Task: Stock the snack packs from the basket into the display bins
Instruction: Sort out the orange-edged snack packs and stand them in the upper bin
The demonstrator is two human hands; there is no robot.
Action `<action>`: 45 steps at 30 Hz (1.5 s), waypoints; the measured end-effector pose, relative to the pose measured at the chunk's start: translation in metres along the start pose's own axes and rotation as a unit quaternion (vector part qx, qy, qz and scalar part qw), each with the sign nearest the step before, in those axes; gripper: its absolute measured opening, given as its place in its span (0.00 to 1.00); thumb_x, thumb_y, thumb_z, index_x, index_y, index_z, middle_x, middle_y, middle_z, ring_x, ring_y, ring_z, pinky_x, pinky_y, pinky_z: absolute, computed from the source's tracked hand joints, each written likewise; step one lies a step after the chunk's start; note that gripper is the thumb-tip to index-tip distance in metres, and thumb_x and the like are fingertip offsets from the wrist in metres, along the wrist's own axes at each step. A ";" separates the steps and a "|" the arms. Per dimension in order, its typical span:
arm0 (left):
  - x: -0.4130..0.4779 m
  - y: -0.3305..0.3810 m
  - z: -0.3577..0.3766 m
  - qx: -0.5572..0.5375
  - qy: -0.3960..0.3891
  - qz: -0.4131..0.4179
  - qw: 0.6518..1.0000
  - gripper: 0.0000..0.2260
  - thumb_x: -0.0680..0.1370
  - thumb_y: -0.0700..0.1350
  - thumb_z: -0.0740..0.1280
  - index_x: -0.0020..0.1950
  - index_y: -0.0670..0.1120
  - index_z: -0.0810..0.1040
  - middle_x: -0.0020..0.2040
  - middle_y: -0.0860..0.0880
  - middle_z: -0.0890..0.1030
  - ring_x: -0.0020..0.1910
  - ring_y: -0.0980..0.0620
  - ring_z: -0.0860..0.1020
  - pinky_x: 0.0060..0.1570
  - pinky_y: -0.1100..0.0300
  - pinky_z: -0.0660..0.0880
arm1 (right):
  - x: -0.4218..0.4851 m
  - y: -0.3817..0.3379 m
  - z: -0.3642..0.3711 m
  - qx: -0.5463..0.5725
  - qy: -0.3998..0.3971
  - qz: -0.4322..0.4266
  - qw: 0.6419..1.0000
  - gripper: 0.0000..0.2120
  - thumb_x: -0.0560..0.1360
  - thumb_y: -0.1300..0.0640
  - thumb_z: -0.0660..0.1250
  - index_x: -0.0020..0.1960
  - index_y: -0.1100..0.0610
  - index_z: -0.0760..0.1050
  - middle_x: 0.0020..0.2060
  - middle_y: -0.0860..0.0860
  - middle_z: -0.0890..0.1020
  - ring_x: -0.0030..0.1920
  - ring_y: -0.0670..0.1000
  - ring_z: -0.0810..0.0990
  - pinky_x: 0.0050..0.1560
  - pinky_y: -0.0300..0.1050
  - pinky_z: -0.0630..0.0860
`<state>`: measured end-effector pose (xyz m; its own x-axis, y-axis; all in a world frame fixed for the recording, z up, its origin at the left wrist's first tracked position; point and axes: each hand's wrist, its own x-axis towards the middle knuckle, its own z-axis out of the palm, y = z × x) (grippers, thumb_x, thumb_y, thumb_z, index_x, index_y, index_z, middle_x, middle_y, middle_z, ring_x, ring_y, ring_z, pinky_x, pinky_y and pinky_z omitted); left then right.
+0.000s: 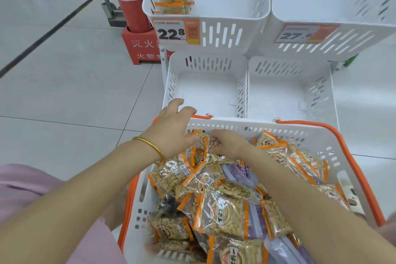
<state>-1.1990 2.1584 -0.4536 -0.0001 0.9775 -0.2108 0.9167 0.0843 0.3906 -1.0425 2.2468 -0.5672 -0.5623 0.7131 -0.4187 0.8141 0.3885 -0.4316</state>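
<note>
Right hand [227, 144] pinches an orange-edged snack pack [203, 142] at the far end of the shopping basket [300, 133], left hand [171, 130] curled just beside it, grip unclear; best gather several, lift clear of the rim, and carry them to the upper-left display bin [227, 34] already holding like packs.

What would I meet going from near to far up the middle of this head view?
Snack packs in the basket → left hand and right hand near its far rim → lower bins → price tags → upper bins.
</note>
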 end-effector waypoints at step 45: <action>0.043 0.028 -0.070 -0.359 0.018 0.075 0.930 0.25 0.75 0.37 0.69 0.63 0.47 0.57 0.53 0.48 0.75 0.49 0.50 0.79 0.47 0.56 0.79 | -0.059 -0.067 -0.179 0.483 0.101 -0.092 0.865 0.26 0.62 0.51 0.74 0.59 0.51 0.75 0.44 0.49 0.82 0.41 0.46 0.79 0.31 0.39 0.74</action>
<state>-1.2015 2.2160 -0.3887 0.0814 0.9934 -0.0804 0.4038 0.0409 0.9139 -1.0377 2.2832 -0.3707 -0.5525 0.8168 -0.1659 0.1583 -0.0926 -0.9830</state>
